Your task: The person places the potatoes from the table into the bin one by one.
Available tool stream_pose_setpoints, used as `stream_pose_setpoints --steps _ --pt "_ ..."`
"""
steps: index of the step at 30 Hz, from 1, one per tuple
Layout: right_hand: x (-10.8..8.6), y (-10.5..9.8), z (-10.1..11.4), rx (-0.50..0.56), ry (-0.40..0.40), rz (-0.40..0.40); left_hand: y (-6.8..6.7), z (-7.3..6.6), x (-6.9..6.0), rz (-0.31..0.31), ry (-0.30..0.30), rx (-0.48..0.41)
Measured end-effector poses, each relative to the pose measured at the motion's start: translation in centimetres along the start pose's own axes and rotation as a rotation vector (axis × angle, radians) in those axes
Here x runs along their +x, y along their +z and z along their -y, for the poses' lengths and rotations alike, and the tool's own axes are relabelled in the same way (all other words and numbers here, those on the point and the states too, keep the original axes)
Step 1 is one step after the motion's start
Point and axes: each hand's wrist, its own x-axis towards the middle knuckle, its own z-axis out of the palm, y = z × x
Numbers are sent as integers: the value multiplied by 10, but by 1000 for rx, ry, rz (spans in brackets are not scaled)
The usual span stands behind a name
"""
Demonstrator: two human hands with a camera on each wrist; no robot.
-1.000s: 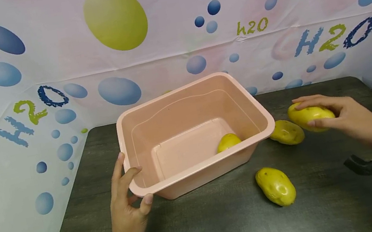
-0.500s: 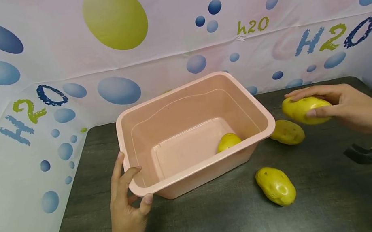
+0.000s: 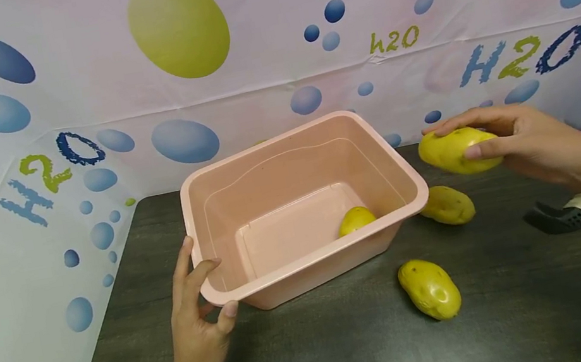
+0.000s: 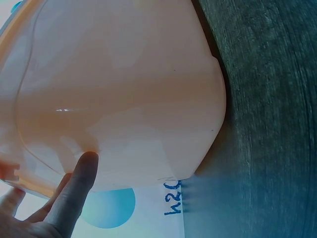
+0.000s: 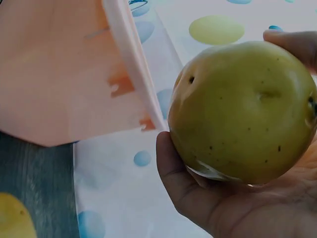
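A pink plastic basin [image 3: 307,279] stands at a slant on the dark table. My left hand [image 3: 200,330] grips its near left corner, with a finger over the rim and the thumb outside. In the left wrist view the fingers [image 4: 74,193] lie against the basin's wall [image 4: 129,99]. My right hand [image 3: 540,142] holds a yellow potato [image 3: 453,150] in the air to the right of the basin, thumb on the near side. The right wrist view shows this potato [image 5: 242,114] close up between thumb and fingers. Inside the basin lies another potato [image 3: 356,220], partly hidden by the front wall.
Two more potatoes lie on the table: one [image 3: 448,206] beside the basin's right end, below the raised hand, and one [image 3: 430,289] nearer the front. A white sheet [image 3: 254,33] printed with bubbles and lettering hangs behind the table [image 3: 340,339] and along its sides.
My right hand has lifted the potato up and moved it left, towards the basin's right rim. My left hand and the basin have stayed in place.
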Motion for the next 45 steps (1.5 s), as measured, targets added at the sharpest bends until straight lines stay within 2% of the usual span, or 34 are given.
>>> stream_pose_setpoints --steps 8,15,18,24,36,45 --pt "15 -1 17 85 -64 107 0 -2 1 8 -1 4" --pt "26 5 31 141 -47 162 1 -1 2 7 8 -4" --pt "34 9 36 188 -53 216 1 -1 2 10 14 -4" --pt "50 22 49 202 -40 315 1 -1 2 7 6 -6" --pt "83 51 71 330 -12 447 -1 -1 2 5 -7 14" --pt "111 76 86 357 -6 529 -1 -1 1 -2 -15 29"
